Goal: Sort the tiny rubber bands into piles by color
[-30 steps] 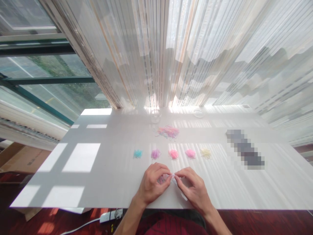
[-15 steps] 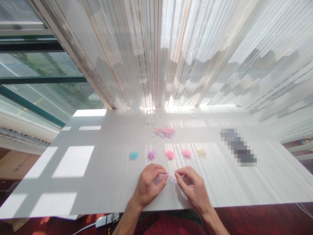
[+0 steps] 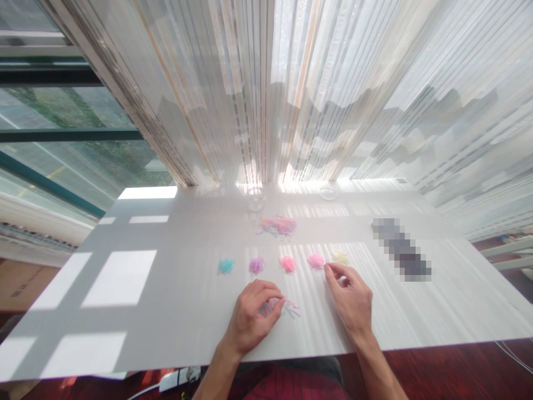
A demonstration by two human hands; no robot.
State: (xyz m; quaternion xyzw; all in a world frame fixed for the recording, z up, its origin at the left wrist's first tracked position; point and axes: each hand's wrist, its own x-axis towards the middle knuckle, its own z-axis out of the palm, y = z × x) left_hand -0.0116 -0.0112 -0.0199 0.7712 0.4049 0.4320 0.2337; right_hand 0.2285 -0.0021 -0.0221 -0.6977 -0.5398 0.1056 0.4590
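My left hand [image 3: 254, 314] is pinched closed over a small mixed heap of thin pastel strands [image 3: 292, 308] near the table's front. Anything between its fingertips is too small to make out. My right hand [image 3: 352, 297] is also pinched, its fingertips beside the light pink pile [image 3: 315, 261] and just below the pale yellow pile [image 3: 340, 256]; its contents cannot be seen. Leftward in the same row lie a coral pink pile [image 3: 287, 263], a purple pile [image 3: 256, 264] and a teal pile [image 3: 226, 266]. Behind the row is a larger mixed pastel heap [image 3: 278, 226].
Two clear round dishes or lids stand at the back, one on the left [image 3: 255, 199] and one on the right [image 3: 328, 193]. A pixelated dark object [image 3: 402, 250] lies on the right of the white table [image 3: 183, 311]. Striped curtains [image 3: 266, 100] hang behind.
My right hand has moved right and away from me, from the near mixed heap to the light pink and yellow piles. My left hand stays at the heap, still pinched.
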